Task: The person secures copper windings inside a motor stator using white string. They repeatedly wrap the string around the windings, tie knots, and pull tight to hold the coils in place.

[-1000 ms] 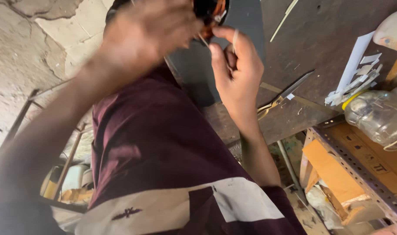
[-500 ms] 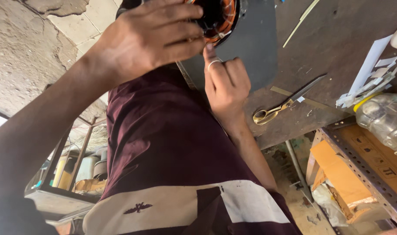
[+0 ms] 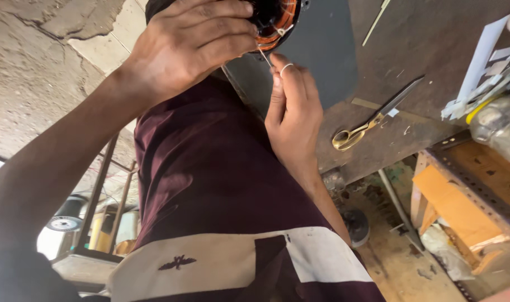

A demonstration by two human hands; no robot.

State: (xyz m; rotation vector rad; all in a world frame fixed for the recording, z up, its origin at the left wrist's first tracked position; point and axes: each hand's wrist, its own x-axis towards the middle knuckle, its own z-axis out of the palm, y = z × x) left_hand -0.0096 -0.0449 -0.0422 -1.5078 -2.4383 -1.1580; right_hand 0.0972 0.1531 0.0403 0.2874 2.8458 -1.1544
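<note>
On the dark desk (image 3: 411, 50), near its front edge, the left hand (image 3: 196, 47) has its grip clamped on a copper-wound coil (image 3: 277, 17), the right hand (image 3: 294, 112) pinching a thin wire (image 3: 265, 57) beneath, scissors (image 3: 372, 120) lying apart rightward.

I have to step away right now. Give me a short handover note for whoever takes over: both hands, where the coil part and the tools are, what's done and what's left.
Left hand: fingers wrapped over the round part with copper windings, holding it at the bench edge.
Right hand: pinching a thin white strand that runs up to the windings; a ring on one finger.
Things: the wound part sits on a dark grey mat on the workbench. Gold-handled scissors lie to the right, untouched. Paper strips and a clear plastic bottle sit farther right.
Done: windings are in place.
Left: the strand is still loose in the fingers; its far end is hidden by the left hand.
</note>
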